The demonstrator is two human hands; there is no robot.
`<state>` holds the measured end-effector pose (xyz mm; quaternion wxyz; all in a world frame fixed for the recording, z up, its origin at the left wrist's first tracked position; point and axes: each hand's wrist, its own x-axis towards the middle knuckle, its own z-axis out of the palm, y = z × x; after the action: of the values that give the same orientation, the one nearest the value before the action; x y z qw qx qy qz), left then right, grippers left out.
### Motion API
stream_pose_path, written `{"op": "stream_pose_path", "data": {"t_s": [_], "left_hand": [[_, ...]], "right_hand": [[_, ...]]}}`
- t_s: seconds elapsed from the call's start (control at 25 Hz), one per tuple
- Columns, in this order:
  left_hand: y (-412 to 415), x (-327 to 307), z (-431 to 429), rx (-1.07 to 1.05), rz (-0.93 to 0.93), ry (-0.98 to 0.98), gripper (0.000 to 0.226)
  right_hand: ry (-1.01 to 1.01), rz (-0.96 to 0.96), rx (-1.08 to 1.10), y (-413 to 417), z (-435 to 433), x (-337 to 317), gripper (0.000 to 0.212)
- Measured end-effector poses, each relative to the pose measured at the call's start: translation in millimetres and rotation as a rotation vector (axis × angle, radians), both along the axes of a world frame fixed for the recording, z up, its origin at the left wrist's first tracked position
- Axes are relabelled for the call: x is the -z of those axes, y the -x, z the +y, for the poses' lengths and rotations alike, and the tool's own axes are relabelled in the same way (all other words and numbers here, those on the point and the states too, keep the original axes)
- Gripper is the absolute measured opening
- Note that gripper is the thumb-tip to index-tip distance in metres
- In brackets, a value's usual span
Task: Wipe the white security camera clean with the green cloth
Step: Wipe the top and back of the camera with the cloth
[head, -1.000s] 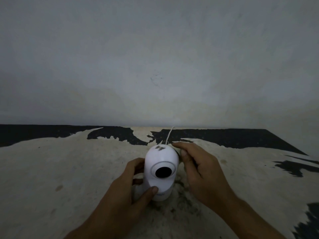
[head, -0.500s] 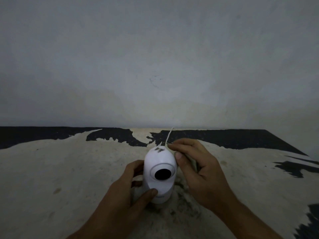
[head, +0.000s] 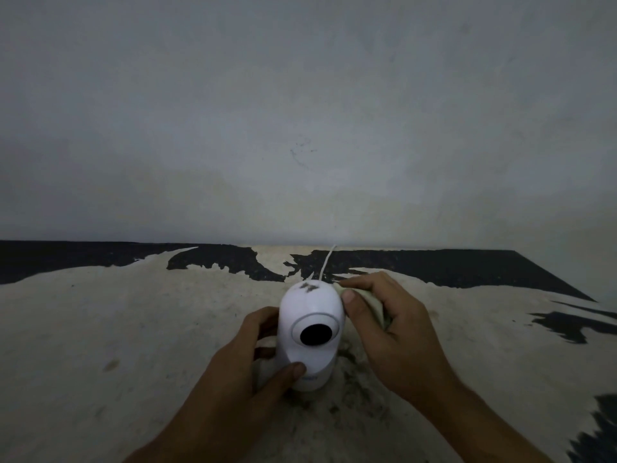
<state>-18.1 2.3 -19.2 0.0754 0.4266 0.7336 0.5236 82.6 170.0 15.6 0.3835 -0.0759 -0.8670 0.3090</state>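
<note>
The white security camera (head: 310,315) stands upright on the worn tabletop, its black lens facing me and dark marks on its crown. My left hand (head: 247,372) wraps around its lower body, thumb across the front base. My right hand (head: 390,325) presses a pale green cloth (head: 374,304) against the camera's upper right side; only a small fold of the cloth shows between thumb and fingers. A thin white cable (head: 325,264) runs from behind the camera toward the wall.
The tabletop (head: 133,329) is beige with peeling black patches along the back and right. A bare grey wall (head: 300,111) rises right behind it. The table's right edge slants off near the corner (head: 567,289).
My right hand with the cloth has slid from the camera's top back down toward its upper right side. The left hand keeps its hold on the base.
</note>
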Motion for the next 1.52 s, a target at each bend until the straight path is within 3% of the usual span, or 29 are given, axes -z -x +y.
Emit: {"op": "stream_pose_path", "data": {"t_s": [0.2, 0.4, 0.6, 0.8, 1.16, 1.4, 1.52], "left_hand": [[1, 1, -1, 0.013, -0.003, -0.027, 0.053], [0, 1, -1, 0.030, 0.010, -0.033, 0.050], [0, 2, -4, 0.027, 0.018, -0.039, 0.049], [-1, 0, -3, 0.022, 0.006, -0.026, 0.052], [-2, -1, -3, 0.002, 0.025, -0.001, 0.052], [-3, -2, -3, 0.012, -0.013, 0.007, 0.049], [-2, -2, -2, 0.005, -0.011, 0.027, 0.050]], "right_hand": [[0.075, 0.035, -0.046, 1, 0, 2, 0.027], [-0.098, 0.131, -0.164, -4, 7, 2, 0.026], [0.145, -0.030, -0.273, -14, 28, -3, 0.012], [0.145, -0.024, -0.245, -13, 26, -10, 0.013], [0.079, -0.020, -0.186, -10, 19, -5, 0.021], [-0.069, 0.018, -0.049, -3, 1, -7, 0.026], [-0.174, -0.035, -0.094, -4, -8, -13, 0.025]]}}
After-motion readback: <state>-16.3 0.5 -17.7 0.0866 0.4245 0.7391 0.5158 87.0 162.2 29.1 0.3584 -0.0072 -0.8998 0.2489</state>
